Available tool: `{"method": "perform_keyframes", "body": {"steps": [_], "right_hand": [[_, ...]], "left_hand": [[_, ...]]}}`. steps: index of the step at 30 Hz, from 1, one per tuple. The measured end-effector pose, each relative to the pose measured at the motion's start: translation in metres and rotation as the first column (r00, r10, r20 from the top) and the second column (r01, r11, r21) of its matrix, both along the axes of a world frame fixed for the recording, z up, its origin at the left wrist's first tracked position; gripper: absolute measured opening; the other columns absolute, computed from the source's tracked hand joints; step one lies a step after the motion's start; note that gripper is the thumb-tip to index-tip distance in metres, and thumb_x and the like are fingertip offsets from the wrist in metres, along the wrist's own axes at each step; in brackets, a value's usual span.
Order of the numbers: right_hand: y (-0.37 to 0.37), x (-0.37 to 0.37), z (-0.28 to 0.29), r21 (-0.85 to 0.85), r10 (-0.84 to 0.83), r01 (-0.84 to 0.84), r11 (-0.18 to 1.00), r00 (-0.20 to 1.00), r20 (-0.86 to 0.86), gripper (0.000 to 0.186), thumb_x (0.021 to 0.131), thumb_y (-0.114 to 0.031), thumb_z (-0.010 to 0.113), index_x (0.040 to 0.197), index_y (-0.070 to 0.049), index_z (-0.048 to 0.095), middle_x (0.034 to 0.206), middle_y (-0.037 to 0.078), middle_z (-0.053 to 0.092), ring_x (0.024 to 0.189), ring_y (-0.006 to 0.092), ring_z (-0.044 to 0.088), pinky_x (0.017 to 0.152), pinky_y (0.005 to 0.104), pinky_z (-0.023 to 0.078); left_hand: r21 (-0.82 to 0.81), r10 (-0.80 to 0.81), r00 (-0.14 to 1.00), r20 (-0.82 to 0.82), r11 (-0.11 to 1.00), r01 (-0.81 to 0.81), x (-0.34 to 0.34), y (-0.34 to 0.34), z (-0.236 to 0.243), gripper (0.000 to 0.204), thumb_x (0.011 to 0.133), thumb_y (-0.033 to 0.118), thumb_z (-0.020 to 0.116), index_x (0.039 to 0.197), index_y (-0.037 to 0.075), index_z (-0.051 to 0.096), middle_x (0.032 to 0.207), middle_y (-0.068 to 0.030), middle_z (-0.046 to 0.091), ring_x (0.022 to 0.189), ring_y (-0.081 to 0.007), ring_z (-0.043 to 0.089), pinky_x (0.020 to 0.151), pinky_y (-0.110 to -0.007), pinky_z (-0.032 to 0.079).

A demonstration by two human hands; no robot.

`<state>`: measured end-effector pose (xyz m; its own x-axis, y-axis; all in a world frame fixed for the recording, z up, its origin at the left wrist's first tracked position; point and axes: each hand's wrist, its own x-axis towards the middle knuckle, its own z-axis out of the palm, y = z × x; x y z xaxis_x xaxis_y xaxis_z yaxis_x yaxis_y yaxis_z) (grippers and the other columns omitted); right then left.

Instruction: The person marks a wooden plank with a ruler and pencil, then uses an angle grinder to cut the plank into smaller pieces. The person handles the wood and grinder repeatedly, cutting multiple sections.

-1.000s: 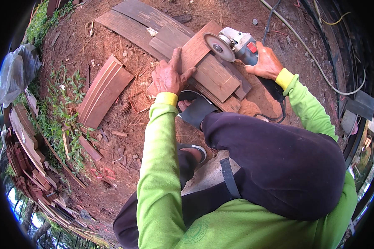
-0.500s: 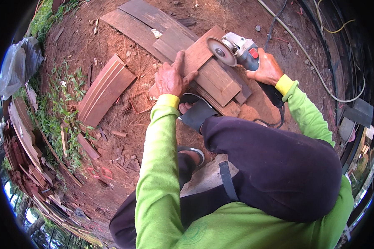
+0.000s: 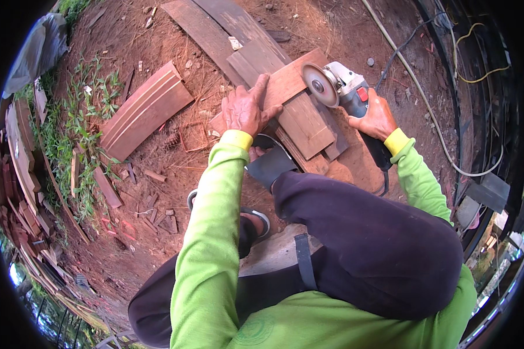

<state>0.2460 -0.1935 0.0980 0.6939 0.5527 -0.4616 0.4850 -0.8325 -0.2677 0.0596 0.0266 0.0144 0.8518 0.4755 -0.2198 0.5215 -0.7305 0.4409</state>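
Note:
My right hand (image 3: 374,116) grips an angle grinder (image 3: 355,96) with a red switch and a dark body. Its round disc (image 3: 317,84) is at the right part of a short reddish board (image 3: 294,70) lying crosswise on stacked planks. My left hand (image 3: 244,110) holds that short board at its left part, thumb and index finger apart on the wood. Beneath, a lighter brown plank (image 3: 305,128) extends toward me, and longer weathered boards (image 3: 195,32) stretch to the upper left. My sandalled foot (image 3: 268,166) is just below the stack, partly hidden.
A grooved reddish panel (image 3: 142,110) lies on the dirt at left, among weeds and scraps. Beyond are a wood-offcut pile (image 3: 26,198) and a plastic sheet (image 3: 35,49). Cables (image 3: 425,99) and a grey block (image 3: 486,192) are at right. My knee (image 3: 367,244) fills the lower right.
The view has shifted: hands, grinder and stack now appear lower in the picture, while the left-side panel and pile sit higher. Both hands keep their holds.

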Motion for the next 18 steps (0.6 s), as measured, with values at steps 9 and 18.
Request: {"method": "perform_keyframes", "body": {"steps": [9, 18], "right_hand": [[0.0020, 0.0018, 0.0011, -0.020, -0.004, 0.004, 1.000, 1.000, -0.008, 0.068, 0.063, -0.031, 0.078, 0.106, 0.013, 0.050, 0.094, 0.032, 0.063, 0.092, 0.0429, 0.065, 0.083, 0.0428, 0.052], [0.0022, 0.0014, 0.0017, -0.015, -0.002, 0.002, 1.000, 1.000, -0.016, 0.068, 0.063, -0.029, 0.078, 0.106, 0.014, 0.049, 0.094, 0.032, 0.063, 0.092, 0.0429, 0.065, 0.082, 0.0429, 0.052]], "left_hand": [[-0.019, 0.001, 1.000, -0.010, 1.000, -0.001, 0.0017, 0.0005, 0.0014, 0.077, 0.074, 0.055, 0.072, 0.140, 0.028, 0.044, 0.095, -0.0192, 0.061, 0.092, -0.0363, 0.060, 0.078, -0.048, 0.042], [-0.042, -0.002, 1.000, -0.006, 0.999, 0.002, 0.0007, 0.0018, 0.0026, 0.075, 0.075, 0.052, 0.073, 0.140, 0.027, 0.044, 0.096, -0.0200, 0.060, 0.093, -0.0369, 0.061, 0.079, -0.049, 0.041]]}}
